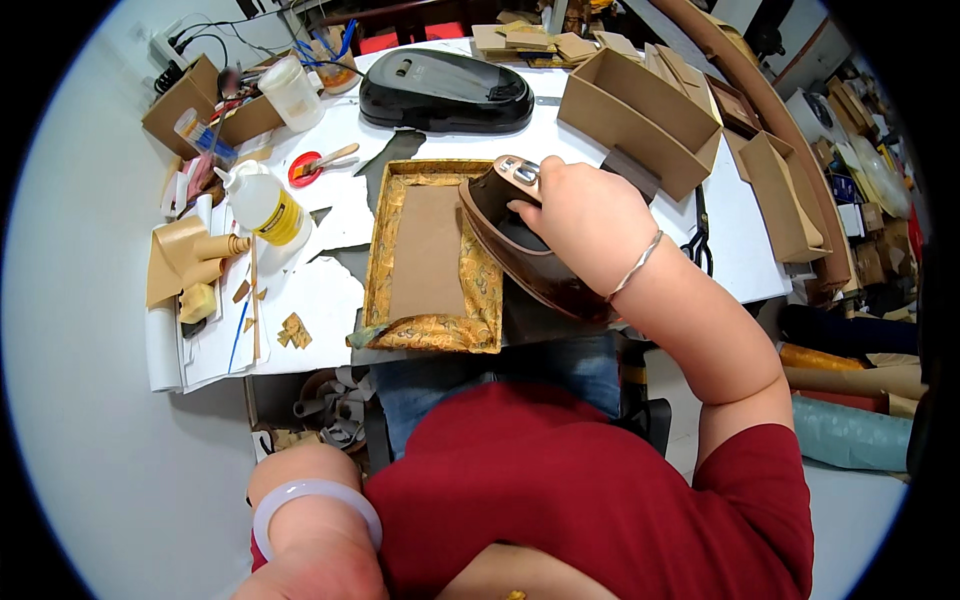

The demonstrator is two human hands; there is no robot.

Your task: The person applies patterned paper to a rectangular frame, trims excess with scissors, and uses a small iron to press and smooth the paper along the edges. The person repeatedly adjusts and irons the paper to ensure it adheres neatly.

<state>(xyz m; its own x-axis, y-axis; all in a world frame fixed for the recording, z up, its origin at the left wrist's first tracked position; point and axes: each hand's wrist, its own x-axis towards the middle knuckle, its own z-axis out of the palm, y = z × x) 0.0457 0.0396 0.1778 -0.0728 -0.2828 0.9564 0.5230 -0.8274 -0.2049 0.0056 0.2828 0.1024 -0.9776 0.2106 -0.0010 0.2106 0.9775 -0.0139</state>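
My right hand [589, 217] grips the handle of a brown and black clothes iron [559, 274]. The iron's left edge overlaps the right wall of a shallow box [375, 247] covered in gold patterned brocade; whether it touches the wall cannot be told. A plain brown panel [427, 251] forms the middle of the box floor. Loose brocade lies folded along the near and right inner sides. My left hand [311, 574], below a pale bangle, is raised close to the camera at the bottom edge. Its fingers are out of view.
A glue bottle [274, 210] and a brush [334, 157] on a red lid stand left. Behind sits a glossy black case [446, 90]. Open cardboard boxes [637, 112] and scissors [701, 240] are at right. Brocade scraps [294, 331] lie near the front edge.
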